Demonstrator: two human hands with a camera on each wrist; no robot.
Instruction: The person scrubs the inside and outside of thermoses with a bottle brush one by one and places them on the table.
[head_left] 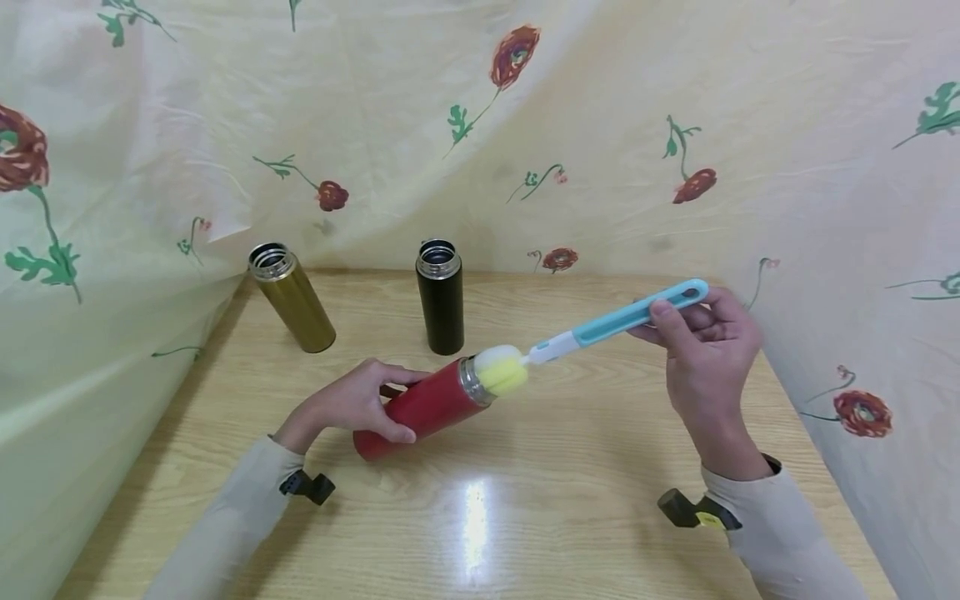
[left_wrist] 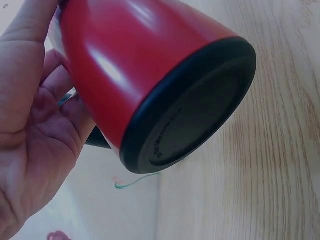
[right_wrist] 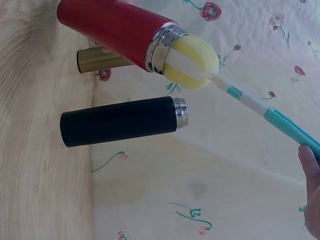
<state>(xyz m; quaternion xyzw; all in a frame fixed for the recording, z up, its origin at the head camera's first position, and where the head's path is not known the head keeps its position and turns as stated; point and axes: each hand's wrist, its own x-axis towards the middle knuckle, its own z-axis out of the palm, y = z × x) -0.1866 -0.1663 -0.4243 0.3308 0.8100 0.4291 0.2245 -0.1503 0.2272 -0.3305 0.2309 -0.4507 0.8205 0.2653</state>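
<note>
Left hand (head_left: 358,407) wrapped round tilted red steel flask (head_left: 420,410) near table centre, right hand (head_left: 701,350) pinching blue plastic handle of yellow sponge bottle brush (head_left: 504,371) at flask mouth; gold flask (head_left: 294,298) and black flask (head_left: 441,298) upright along wooden table (head_left: 570,517) far edge.

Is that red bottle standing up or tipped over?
Tipped. The left hand holds the red bottle slanted, base on the table, mouth raised toward the yellow sponge at it.
</note>
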